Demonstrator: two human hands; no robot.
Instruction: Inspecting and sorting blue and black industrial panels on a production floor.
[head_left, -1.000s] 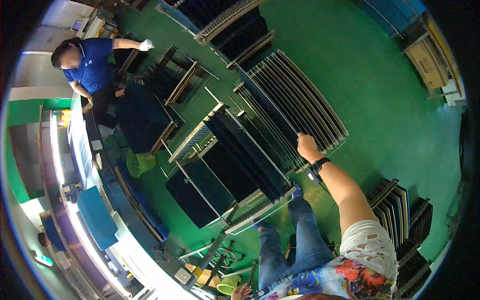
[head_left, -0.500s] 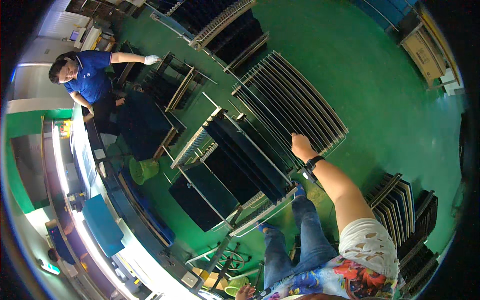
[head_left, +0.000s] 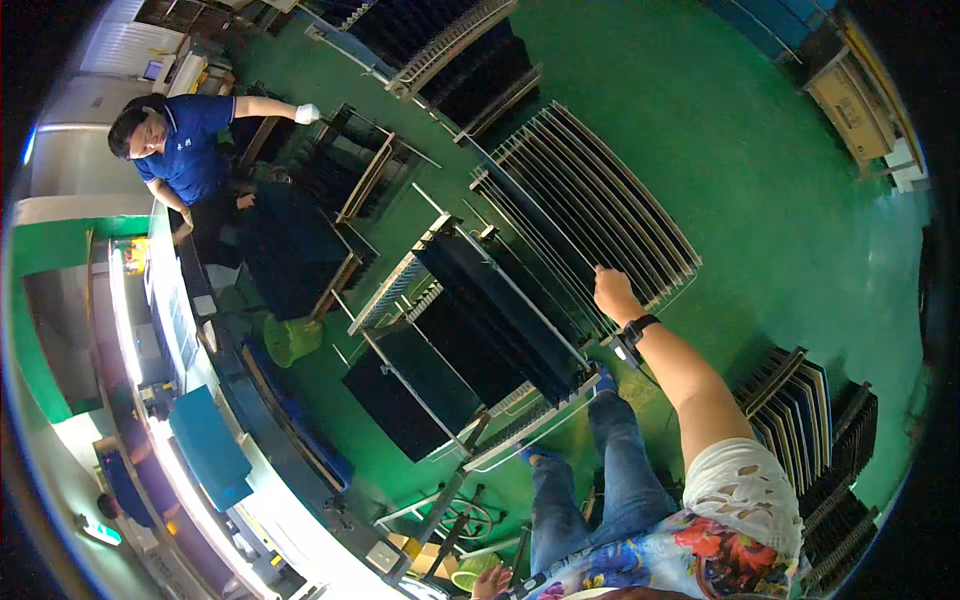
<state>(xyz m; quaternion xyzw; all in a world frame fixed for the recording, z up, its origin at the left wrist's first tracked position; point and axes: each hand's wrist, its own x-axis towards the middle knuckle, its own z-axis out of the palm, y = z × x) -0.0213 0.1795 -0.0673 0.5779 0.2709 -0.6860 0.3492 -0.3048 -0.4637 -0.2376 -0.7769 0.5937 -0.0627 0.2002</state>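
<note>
My right hand [head_left: 617, 296] reaches out over a slotted rack. Its fingers are closed on the near end of a thin dark panel [head_left: 548, 215], one of several standing on edge in the rack [head_left: 640, 212]. My left hand [head_left: 491, 581] shows only in part at the lower edge, by my body. Its fingers look loosely apart, with nothing seen in them. Just left of my right hand stands a metal-framed rack [head_left: 500, 262] with dark sheets [head_left: 420, 385] upright in it.
A co-worker in a blue shirt [head_left: 195, 150] stands at the far left, one gloved arm stretched over another rack. A lit workbench [head_left: 270, 510] holds a blue panel [head_left: 210, 447]. More racked panels [head_left: 795, 415] stand at right. A green basket [head_left: 292, 340] sits near the bench.
My right hand has shifted slightly, still closed at the panel's end, and more of the panel's dark face shows. The whole view has moved a little. The co-worker's head and arm have moved slightly.
</note>
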